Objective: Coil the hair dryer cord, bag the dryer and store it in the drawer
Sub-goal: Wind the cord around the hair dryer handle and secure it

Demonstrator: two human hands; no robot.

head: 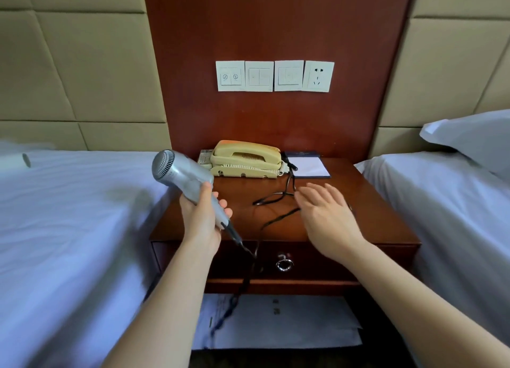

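Left of the telephone (245,159), the left hand (204,221) grips the hair dryer (182,174) by its handle; the right hand (325,215), fingers relaxed and empty, hovers over the slack cord (278,219) on the tabletop (372,215), best gathered in even loops.

A: Left hand (202,215)?
B: Grips silver hair dryer (179,174) by its handle, over the nightstand (372,229) edge.
A: Cord (246,280)?
B: Black, loose across the top, hanging past the closed drawer (331,260). Right hand (328,218) straight-fingered above it; contact unclear.
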